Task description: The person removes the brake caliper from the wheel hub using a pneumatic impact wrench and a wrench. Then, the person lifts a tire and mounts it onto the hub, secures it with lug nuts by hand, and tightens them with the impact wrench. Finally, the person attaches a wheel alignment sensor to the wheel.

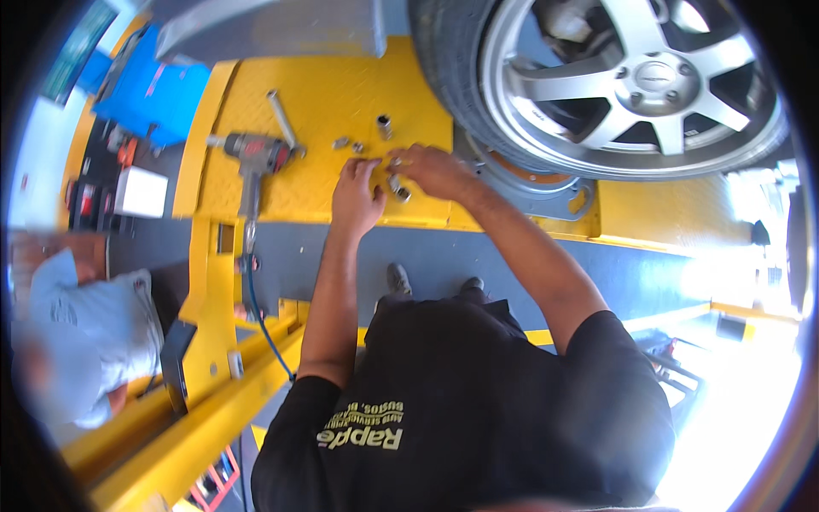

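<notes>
Lying between your hands, just above the centre of the frame, the silver cylindrical metal socket (398, 190) is the piece most at risk: its round side could roll over the lower edge of the yellow textured metal platform (299, 183) if a knuckle nudged it, dropping to the dark grey floor (426, 247) below. Your right hand (433, 173) bends its fingers just above it, with a small silvery glint at the tips; you may have a little metal part there, but whether they are clamped on it I cannot tell. Your left hand (358, 200) holds its thumb apart from its fingers, whose tips are too blurred to show a grip. A pinch by fingertips alone could let a small part slip. Farther up, a second silver socket (385, 127) and two small silver metal pieces (348, 145) lie loose, so a sweeping wrist might scatter them. Toward the upper left, the grey-and-red impact wrench (254, 158) rests against or near a long silver metal bar (280, 118); a tug on its dark blue hose (260, 311) could drag it off the edge.
</notes>
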The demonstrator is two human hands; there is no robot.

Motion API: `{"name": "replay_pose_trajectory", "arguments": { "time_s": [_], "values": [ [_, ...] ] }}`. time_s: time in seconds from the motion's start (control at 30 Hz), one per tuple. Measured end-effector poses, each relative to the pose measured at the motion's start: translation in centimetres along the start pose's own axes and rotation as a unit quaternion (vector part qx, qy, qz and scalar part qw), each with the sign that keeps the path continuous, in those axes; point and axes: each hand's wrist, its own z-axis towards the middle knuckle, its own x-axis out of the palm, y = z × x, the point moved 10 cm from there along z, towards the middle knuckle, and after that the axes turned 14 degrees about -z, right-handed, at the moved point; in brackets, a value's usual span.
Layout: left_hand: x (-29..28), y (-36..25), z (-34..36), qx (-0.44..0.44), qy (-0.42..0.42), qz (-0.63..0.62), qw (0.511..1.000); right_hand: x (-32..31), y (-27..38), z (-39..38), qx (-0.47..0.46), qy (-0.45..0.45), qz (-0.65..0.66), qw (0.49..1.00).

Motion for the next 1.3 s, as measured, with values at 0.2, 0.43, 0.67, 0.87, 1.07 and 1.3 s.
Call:
{"name": "replay_pose_trajectory", "arguments": {
  "time_s": [0.2, 0.43, 0.67, 0.87, 1.07, 1.3],
  "values": [
    [1.0, 0.0, 1.2, -0.016, 0.055, -0.074, 0.996, 0.9, -3.1, -1.7, 0.155, -0.076, 0.115, 0.978],
    [-1.1, 1.6, 5.9, -0.009, -0.058, -0.04, 0.997, 1.9, -4.3, -8.5, 0.342, -0.112, 0.269, 0.893],
    [3.2, 3.4, 9.8, -0.079, 0.038, -0.01, 0.996, 3.3, -2.0, -17.6, 0.393, -0.134, 0.579, 0.702],
    [5.6, -10.2, 6.8, 0.036, 0.146, -0.188, 0.97, -9.4, -4.9, -18.9, 0.337, -0.267, 0.426, 0.796],
    [8.1, -19.6, 4.3, 0.075, 0.235, -0.217, 0.945, -18.4, -5.0, -18.3, 0.21, -0.211, 0.282, 0.912],
    [9.1, -22.4, 4.4, 0.106, 0.26, -0.158, 0.947, -20.4, -5.6, -18.6, 0.157, -0.135, 0.259, 0.944]
  ]
}}
